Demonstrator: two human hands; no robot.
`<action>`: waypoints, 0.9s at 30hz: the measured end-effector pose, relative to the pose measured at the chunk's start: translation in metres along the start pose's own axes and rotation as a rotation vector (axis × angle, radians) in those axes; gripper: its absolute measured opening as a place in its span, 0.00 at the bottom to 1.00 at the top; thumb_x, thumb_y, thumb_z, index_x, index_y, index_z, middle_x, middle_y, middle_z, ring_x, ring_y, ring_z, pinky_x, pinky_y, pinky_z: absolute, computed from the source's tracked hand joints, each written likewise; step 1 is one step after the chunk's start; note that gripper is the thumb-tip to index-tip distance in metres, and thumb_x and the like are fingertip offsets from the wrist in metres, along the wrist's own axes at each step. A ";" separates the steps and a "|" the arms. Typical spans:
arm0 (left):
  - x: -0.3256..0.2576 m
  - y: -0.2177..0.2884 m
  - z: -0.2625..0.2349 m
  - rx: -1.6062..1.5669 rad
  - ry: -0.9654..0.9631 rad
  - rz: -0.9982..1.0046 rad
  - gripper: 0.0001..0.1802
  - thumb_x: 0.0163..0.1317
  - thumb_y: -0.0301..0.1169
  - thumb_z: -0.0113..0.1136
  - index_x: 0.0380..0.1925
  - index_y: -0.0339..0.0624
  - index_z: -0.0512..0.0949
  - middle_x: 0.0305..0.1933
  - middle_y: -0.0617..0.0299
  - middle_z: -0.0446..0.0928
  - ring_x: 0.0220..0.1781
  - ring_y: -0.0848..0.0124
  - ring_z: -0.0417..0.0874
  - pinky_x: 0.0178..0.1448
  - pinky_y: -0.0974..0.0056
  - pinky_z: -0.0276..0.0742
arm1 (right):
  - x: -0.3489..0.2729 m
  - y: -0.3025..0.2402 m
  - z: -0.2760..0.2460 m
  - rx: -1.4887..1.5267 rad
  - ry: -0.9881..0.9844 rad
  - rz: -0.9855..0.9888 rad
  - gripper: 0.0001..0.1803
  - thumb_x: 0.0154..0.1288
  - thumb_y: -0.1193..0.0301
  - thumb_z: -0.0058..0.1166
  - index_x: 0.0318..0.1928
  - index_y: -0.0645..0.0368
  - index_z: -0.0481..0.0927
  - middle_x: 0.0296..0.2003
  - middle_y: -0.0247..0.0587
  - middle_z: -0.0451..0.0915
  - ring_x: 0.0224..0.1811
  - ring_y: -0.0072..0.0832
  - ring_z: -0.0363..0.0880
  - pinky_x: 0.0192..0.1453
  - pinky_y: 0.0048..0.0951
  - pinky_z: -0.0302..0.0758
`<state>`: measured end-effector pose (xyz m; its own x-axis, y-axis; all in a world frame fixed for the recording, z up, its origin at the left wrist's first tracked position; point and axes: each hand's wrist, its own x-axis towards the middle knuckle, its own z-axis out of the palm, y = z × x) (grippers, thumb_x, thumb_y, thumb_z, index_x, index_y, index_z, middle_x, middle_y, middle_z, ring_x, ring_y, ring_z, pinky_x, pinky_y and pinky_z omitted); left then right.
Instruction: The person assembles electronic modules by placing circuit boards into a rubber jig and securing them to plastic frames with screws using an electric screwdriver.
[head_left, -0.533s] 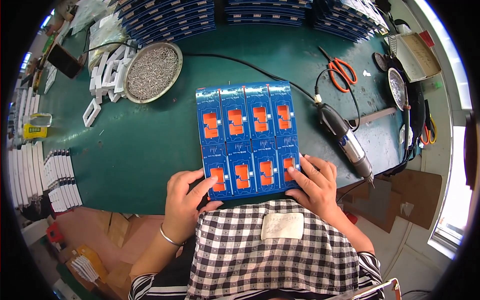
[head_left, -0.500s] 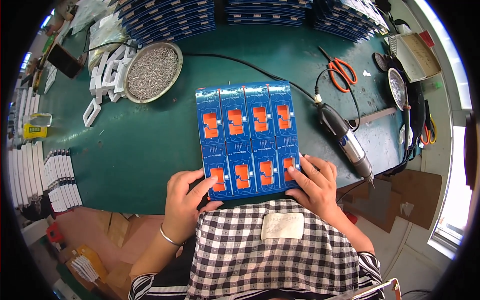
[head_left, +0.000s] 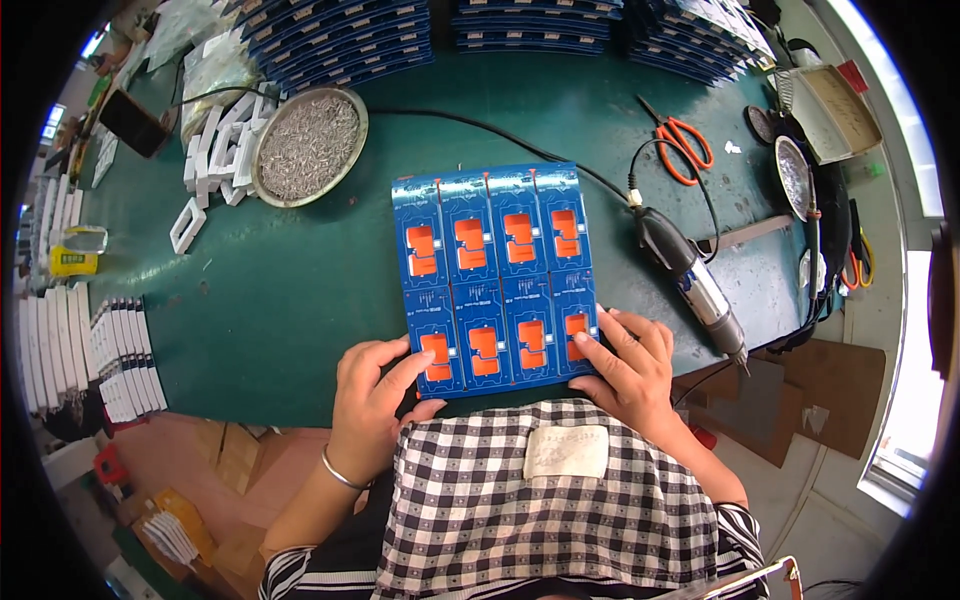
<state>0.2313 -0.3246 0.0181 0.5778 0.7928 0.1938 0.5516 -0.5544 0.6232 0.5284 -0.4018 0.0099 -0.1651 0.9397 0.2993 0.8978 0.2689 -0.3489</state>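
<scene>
Blue, with orange cut-outs, a panel of circuit boards (head_left: 497,272) is laid flat on the green mat (head_left: 300,290) at the near table edge. Its near left corner is grasped by the left hand (head_left: 375,400), its near right corner by the right hand (head_left: 622,365). A rotary tool (head_left: 690,275), possibly a screwdriver, lies just right.

We see an electronics assembly workshop: a green worktop (head_left: 290,290) with stacks of blue circuit boards (head_left: 330,40), a metal dish of small screws (head_left: 308,147), an electric screwdriver (head_left: 690,275) and orange scissors (head_left: 680,145).
</scene>
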 end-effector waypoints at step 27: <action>-0.012 -0.014 -0.011 -0.046 -0.024 -0.173 0.49 0.44 0.37 0.77 0.65 0.34 0.63 0.57 0.50 0.74 0.56 0.59 0.75 0.61 0.59 0.69 | -0.056 0.265 -0.126 -0.550 0.395 0.869 0.30 0.56 0.64 0.64 0.59 0.54 0.73 0.50 0.43 0.79 0.54 0.41 0.75 0.58 0.40 0.72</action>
<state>0.2101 -0.3235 0.0158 0.4912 0.8688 0.0623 0.6168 -0.3974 0.6795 0.8275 -0.4101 0.0127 0.6651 0.6032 0.4402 0.7201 -0.6741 -0.1644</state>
